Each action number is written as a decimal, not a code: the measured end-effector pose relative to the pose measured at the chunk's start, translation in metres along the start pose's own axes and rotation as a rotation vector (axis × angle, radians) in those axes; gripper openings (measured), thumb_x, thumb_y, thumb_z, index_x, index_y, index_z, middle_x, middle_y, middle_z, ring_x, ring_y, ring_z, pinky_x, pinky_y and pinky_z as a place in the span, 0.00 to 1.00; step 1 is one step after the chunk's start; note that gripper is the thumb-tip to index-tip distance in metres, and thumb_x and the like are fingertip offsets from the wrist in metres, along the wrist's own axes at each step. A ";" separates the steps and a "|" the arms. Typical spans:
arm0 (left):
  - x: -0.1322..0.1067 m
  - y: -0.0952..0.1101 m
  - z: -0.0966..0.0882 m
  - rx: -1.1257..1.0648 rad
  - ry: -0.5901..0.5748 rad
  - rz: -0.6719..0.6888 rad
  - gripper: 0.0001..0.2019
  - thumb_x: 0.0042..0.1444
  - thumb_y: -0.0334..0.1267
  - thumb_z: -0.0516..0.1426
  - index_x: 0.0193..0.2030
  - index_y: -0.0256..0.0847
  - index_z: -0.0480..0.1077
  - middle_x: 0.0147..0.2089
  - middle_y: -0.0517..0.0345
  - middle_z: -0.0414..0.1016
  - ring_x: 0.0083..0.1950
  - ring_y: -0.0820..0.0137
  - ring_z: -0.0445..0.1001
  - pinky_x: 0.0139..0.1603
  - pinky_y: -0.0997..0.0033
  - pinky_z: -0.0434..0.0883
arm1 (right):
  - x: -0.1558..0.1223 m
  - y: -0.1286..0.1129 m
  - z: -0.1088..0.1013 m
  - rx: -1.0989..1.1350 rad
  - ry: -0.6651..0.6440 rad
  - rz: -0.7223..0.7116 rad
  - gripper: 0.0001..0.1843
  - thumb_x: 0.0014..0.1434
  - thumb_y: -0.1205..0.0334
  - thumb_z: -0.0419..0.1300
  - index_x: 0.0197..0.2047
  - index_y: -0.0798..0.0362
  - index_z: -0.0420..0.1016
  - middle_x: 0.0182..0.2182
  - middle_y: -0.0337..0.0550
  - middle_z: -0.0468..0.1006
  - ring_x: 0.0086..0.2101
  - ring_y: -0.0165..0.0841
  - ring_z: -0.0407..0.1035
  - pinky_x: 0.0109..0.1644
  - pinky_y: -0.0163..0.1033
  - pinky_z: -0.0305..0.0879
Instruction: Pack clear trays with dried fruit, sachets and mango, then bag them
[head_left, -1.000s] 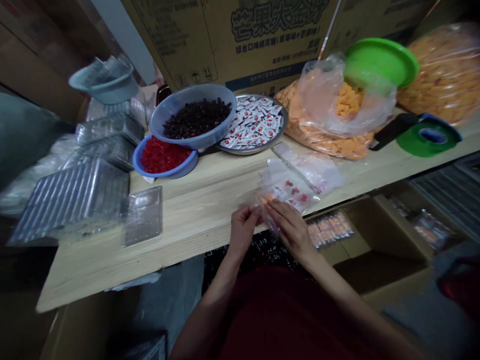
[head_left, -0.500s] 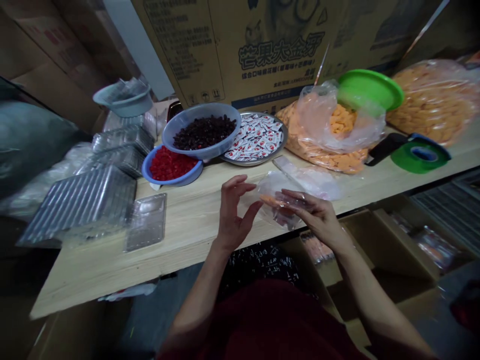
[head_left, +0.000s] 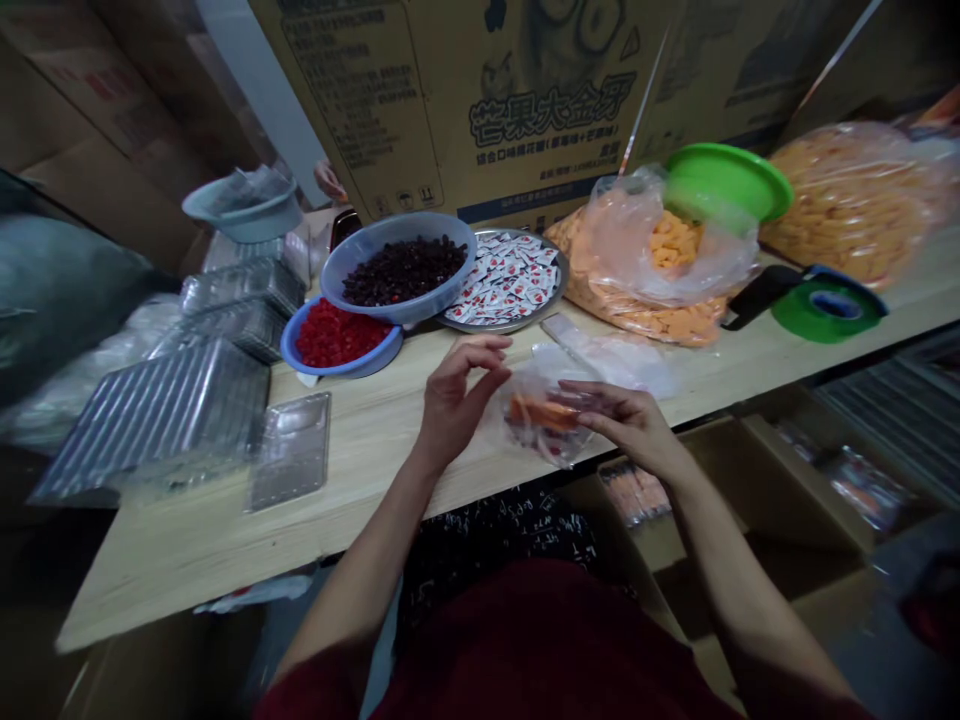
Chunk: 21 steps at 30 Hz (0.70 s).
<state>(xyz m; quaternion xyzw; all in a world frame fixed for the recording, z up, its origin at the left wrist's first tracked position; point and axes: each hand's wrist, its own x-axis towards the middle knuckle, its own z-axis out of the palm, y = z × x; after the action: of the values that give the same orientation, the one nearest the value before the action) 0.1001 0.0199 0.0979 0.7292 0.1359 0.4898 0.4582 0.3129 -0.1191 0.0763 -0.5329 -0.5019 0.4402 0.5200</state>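
Note:
My right hand [head_left: 634, 425] grips a small clear plastic bag [head_left: 551, 450] by its right side, between thumb and fingers. Orange pieces and dark red pieces show through the film. At the bag's upper left edge, the thumb and forefinger of my left hand [head_left: 461, 400] come together in a pinch, seemingly on the thin film. The bag is held over the front of the wooden table [head_left: 390, 470]. Just behind it lies a stack of flat clear bags [head_left: 626, 355].
Behind stand a bowl of dark pieces [head_left: 337, 262], a bowl of red pieces [head_left: 382, 358], a metal plate of small packets [head_left: 510, 280] and a large bag of orange pieces [head_left: 637, 310]. Clear trays [head_left: 172, 410] are stacked left; a green tape roll [head_left: 806, 315] lies right. Below are open cartons [head_left: 739, 480].
My left thumb and forefinger have closed from a spread pose, and that hand has shifted slightly left. The bag has turned, showing more of its orange contents. Someone's hand now appears behind the bowls.

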 end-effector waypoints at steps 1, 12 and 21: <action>-0.003 -0.005 0.002 -0.092 0.051 -0.063 0.09 0.63 0.43 0.62 0.47 0.44 0.72 0.61 0.49 0.71 0.60 0.64 0.71 0.61 0.59 0.69 | 0.001 0.002 0.001 0.016 0.008 -0.001 0.24 0.62 0.56 0.68 0.60 0.45 0.76 0.54 0.44 0.80 0.55 0.39 0.75 0.63 0.49 0.71; -0.037 -0.024 0.023 -0.279 -0.348 -0.517 0.13 0.57 0.41 0.66 0.47 0.39 0.75 0.43 0.54 0.78 0.44 0.68 0.77 0.50 0.65 0.75 | -0.006 -0.013 -0.005 -0.074 0.104 -0.004 0.29 0.52 0.54 0.75 0.56 0.49 0.78 0.47 0.46 0.83 0.45 0.38 0.79 0.52 0.43 0.77; -0.041 -0.019 0.074 -0.112 -0.378 -0.332 0.19 0.58 0.39 0.65 0.57 0.48 0.73 0.58 0.53 0.76 0.61 0.62 0.73 0.66 0.57 0.67 | -0.093 -0.082 -0.068 -0.611 0.487 -0.072 0.09 0.61 0.57 0.66 0.38 0.54 0.81 0.35 0.43 0.82 0.34 0.31 0.75 0.41 0.35 0.70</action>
<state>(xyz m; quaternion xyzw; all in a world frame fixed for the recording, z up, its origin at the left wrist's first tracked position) 0.1470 -0.0353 0.0512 0.7491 0.1384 0.2694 0.5891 0.3642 -0.2225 0.1576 -0.7339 -0.4901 0.1127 0.4566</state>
